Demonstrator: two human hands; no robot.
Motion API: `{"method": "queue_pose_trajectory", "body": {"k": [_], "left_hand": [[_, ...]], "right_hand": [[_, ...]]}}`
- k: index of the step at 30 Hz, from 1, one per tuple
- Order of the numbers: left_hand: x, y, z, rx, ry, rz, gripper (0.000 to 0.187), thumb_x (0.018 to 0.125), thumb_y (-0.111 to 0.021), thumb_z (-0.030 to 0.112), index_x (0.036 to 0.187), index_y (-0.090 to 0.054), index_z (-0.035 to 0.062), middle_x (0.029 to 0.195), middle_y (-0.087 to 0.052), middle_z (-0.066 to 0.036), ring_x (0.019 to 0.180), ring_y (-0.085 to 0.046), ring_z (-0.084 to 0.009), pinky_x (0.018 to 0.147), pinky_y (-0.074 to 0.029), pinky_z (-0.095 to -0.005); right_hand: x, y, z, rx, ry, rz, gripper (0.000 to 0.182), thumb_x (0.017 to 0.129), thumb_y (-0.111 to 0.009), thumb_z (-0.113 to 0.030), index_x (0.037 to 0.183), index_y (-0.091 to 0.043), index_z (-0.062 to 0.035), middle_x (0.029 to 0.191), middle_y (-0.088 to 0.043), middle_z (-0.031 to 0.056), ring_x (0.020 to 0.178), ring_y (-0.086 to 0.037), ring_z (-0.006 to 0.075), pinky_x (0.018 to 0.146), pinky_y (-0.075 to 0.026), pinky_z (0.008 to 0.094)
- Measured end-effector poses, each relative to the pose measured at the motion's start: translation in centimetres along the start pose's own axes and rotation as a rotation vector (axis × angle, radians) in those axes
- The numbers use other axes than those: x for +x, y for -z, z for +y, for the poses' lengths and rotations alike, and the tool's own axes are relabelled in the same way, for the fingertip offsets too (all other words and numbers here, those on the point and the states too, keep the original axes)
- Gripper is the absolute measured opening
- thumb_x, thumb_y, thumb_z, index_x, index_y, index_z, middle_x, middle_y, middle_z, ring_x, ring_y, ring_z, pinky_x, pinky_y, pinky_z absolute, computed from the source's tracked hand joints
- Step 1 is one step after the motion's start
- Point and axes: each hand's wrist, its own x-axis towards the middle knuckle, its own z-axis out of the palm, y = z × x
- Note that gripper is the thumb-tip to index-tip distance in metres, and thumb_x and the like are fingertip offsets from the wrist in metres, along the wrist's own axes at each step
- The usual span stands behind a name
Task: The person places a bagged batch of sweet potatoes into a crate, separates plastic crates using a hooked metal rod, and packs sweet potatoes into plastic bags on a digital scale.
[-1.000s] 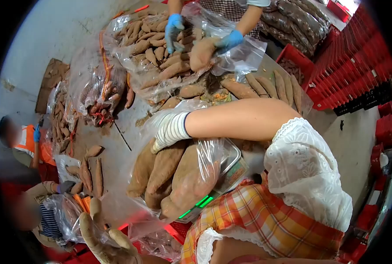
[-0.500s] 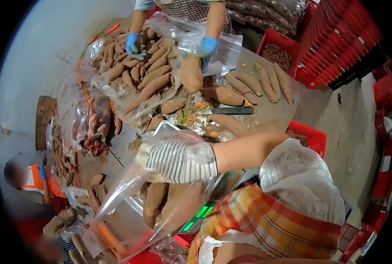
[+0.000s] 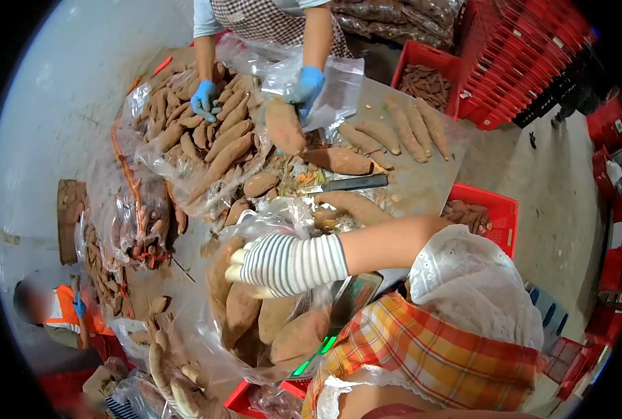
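Plastic film, draped over the striped glove half a second ago, now lies clear of its back; the left hand, then largely behind film, shows plainly at lower left.

Right hand [image 3: 283, 265]: one, in a striped knit glove, fingers partly bent over the tops of the bagged sweet potatoes [image 3: 276, 318]; whether they grip or only rest, cannot be told. Left hand [image 3: 185, 392]: one, in a cream glove, open, fingers spread, beside the bag's lower edge; no sweet potato in it.

Clear plastic bag [image 3: 255, 372]: one, mouth wide, below the right hand, holding several large sweet potatoes, brown-skinned. Scale [image 3: 361, 290]: one, partly hidden by bag and arm, green display [image 3: 315, 355] lit at the bag's side.

Table [image 3: 423, 183]: one, grey. Upon it, beyond the right forearm: a dark-handled knife [image 3: 356, 183], loose sweet potatoes around it, and a row of slender ones [image 3: 409, 129] near the far right corner.

Across the table: co-worker, checked apron, blue gloves; one hand [image 3: 307, 87] at a large sweet potato [image 3: 285, 127], the other [image 3: 203, 99] over a heap. Red crate [image 3: 501, 220]: one, beside the table, holding sweet potatoes.
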Motion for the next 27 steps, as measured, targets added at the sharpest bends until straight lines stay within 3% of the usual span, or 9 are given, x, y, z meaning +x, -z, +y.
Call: {"method": "queue_pose_trajectory", "body": {"k": [3, 7, 8, 13, 15, 16, 19, 21, 27], "left_hand": [[0.2, -0.6, -0.2, -0.002, -0.006, -0.036, 0.052, 0.091, -0.046, 0.035, 0.132, -0.040, 0.0027, 0.135, -0.043, -0.016, 0.060, -0.046, -0.0058, 0.063, -0.039, -0.0151], [0.5, -1.3, -0.5, 0.000, -0.050, -0.090, 0.054, 0.091, -0.047, 0.035, 0.132, -0.039, 0.0028, 0.136, -0.041, -0.015, 0.060, -0.045, -0.0056, 0.062, -0.039, -0.0148], [0.5, -1.3, -0.6, 0.004, -0.070, -0.109, 0.054, 0.091, -0.048, 0.036, 0.133, -0.039, 0.0028, 0.137, -0.041, -0.015, 0.060, -0.045, -0.0056, 0.062, -0.039, -0.0147], [-0.3, -1.7, -0.2, -0.026, 0.011, -0.123, 0.061, 0.089, -0.052, 0.038, 0.135, -0.035, 0.0031, 0.140, -0.037, -0.012, 0.061, -0.042, -0.0055, 0.056, -0.036, -0.0157], [-0.3, -2.3, 0.2, 0.052, 0.139, -0.148, 0.056, 0.089, -0.045, 0.046, 0.130, -0.042, 0.0088, 0.135, -0.042, -0.008, 0.114, -0.046, -0.0238, 0.100, -0.035, -0.0363], [-0.5, -3.4, 0.3, -0.072, 0.050, -0.147, 0.061, 0.086, -0.055, 0.040, 0.132, -0.039, 0.0022, 0.137, -0.041, -0.012, 0.059, -0.039, -0.0058, 0.052, -0.033, -0.0173], [-0.7, -4.9, 0.2, -0.063, 0.049, -0.079, 0.057, 0.085, -0.056, 0.039, 0.127, -0.044, 0.0014, 0.134, -0.044, -0.013, 0.059, -0.039, -0.0055, 0.049, -0.030, -0.0177], [-0.9, -5.9, 1.3, -0.053, 0.124, -0.042, 0.050, 0.085, -0.056, 0.030, 0.125, -0.047, 0.0008, 0.131, -0.047, -0.013, 0.056, -0.038, -0.0061, 0.048, -0.030, -0.0181], [0.1, -4.4, -2.0, -0.196, 0.099, -0.099, 0.051, 0.080, -0.062, 0.020, 0.123, -0.047, -0.0031, 0.127, -0.049, -0.018, 0.050, -0.044, -0.0058, 0.045, -0.036, -0.0165]], "right_hand": [[-0.3, 3.1, -0.1, 0.481, 0.040, 0.511, 0.019, 0.080, -0.064, -0.019, 0.094, -0.059, -0.0082, 0.092, -0.060, 0.0089, 0.084, -0.060, 0.0263, 0.075, -0.047, 0.0367], [-1.8, 3.6, 8.7, 0.252, -0.560, 1.195, 0.080, 0.070, -0.072, -0.013, 0.133, -0.023, -0.0008, 0.126, -0.035, 0.0161, 0.113, -0.041, 0.0245, 0.096, -0.037, 0.0343], [-2.5, 3.1, 11.7, 0.544, -0.676, 1.234, 0.085, 0.067, -0.074, -0.021, 0.134, -0.025, -0.0003, 0.130, -0.036, 0.0234, 0.121, -0.035, 0.0352, 0.102, -0.032, 0.0407], [-3.3, 0.7, 17.4, 1.722, -0.983, 0.968, 0.080, 0.076, -0.068, -0.040, 0.134, -0.028, -0.0030, 0.139, -0.031, 0.0172, 0.119, -0.041, 0.0297, 0.098, -0.038, 0.0415], [-1.9, -0.5, 19.2, 1.798, -1.082, 0.948, 0.081, 0.076, -0.068, -0.042, 0.137, -0.026, -0.0076, 0.142, -0.027, 0.0166, 0.123, -0.037, 0.0311, 0.098, -0.037, 0.0457], [-1.6, -0.9, 19.6, 1.800, -1.074, 0.947, 0.081, 0.076, -0.068, -0.042, 0.137, -0.026, -0.0076, 0.142, -0.027, 0.0166, 0.123, -0.037, 0.0311, 0.098, -0.037, 0.0457], [-0.3, 1.3, 15.6, 1.984, -0.924, 0.916, 0.086, 0.078, -0.066, -0.043, 0.140, -0.016, -0.0112, 0.144, -0.023, 0.0166, 0.126, -0.034, 0.0307, 0.102, -0.031, 0.0470], [1.1, 0.7, 17.7, 2.033, -1.180, 1.036, 0.081, 0.077, -0.068, -0.041, 0.137, -0.021, -0.0105, 0.135, -0.035, 0.0153, 0.111, -0.046, 0.0287, 0.093, -0.042, 0.0461], [-1.9, 0.8, 10.6, 1.658, -0.779, 1.018, 0.045, 0.085, -0.061, -0.029, 0.121, -0.045, -0.0074, 0.122, -0.049, 0.0090, 0.102, -0.050, 0.0247, 0.075, -0.048, 0.0445]]}}
